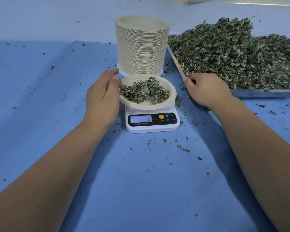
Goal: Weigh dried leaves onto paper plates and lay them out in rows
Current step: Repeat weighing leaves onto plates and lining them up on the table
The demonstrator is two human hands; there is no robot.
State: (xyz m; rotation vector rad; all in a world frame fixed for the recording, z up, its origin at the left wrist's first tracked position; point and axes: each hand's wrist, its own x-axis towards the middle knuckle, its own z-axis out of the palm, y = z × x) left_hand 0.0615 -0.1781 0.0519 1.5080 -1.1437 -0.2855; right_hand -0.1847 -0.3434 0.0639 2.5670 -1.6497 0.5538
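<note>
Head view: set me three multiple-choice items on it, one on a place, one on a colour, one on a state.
1. Where is the loaded paper plate? A on the scale; B on the tray; C atop the plate stack.
2. What colour is the scale's round button? A green; B orange; C red.
3. The scale's display is: A dark; B hidden by the plate; C lit.
Answers: 1 A, the plate rests on the scale's white top; 2 B, the button beside the M is orange; 3 C, the display glows and reads 6.
</note>
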